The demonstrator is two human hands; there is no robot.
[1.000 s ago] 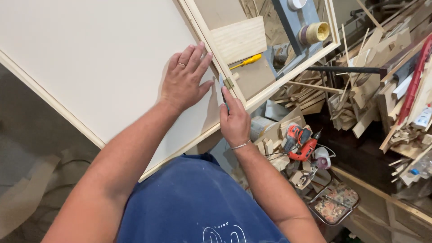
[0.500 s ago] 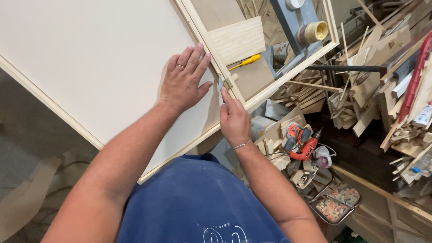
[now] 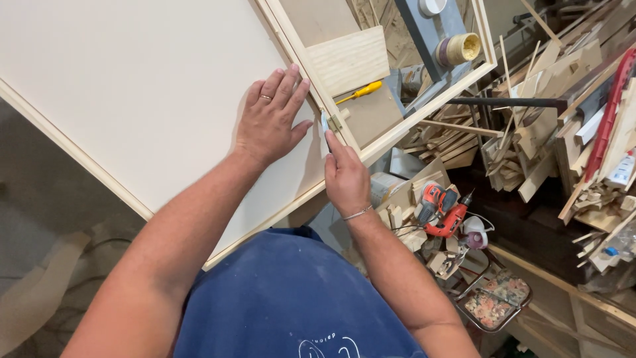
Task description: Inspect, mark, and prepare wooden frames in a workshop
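I look down from a head camera at two bare arms over a large white panel (image 3: 132, 93) edged with a pale wooden frame (image 3: 311, 79). My left hand (image 3: 270, 119) lies flat on the panel, fingers spread wide and pressed down, a ring on one finger; it grips nothing. My right hand (image 3: 346, 178) is closed around a thin, pale blue-grey tool (image 3: 324, 123), forefinger stretched along it. The tool's tip sits against the frame's inner edge, just beside a small brass hinge (image 3: 336, 122) fixed to the frame rail. I cannot tell what kind of tool it is.

Beyond the rail, inside a second open frame, lies a light wooden board (image 3: 350, 61), with a yellow-handled screwdriver (image 3: 361, 91) below it on a brown sheet. A roll of yellowish tape (image 3: 457, 48) rests on a grey-blue support further back.

To the right and below, the floor holds heaps of wooden offcuts (image 3: 523, 152) and thin strips. An orange power drill (image 3: 445, 213) lies among small blocks near my right wrist. Lower still, a metal tray (image 3: 491, 303) with a flowered base sits on the floor; its contents are too small to make out. My blue apron (image 3: 291, 298) fills the bottom of the view.
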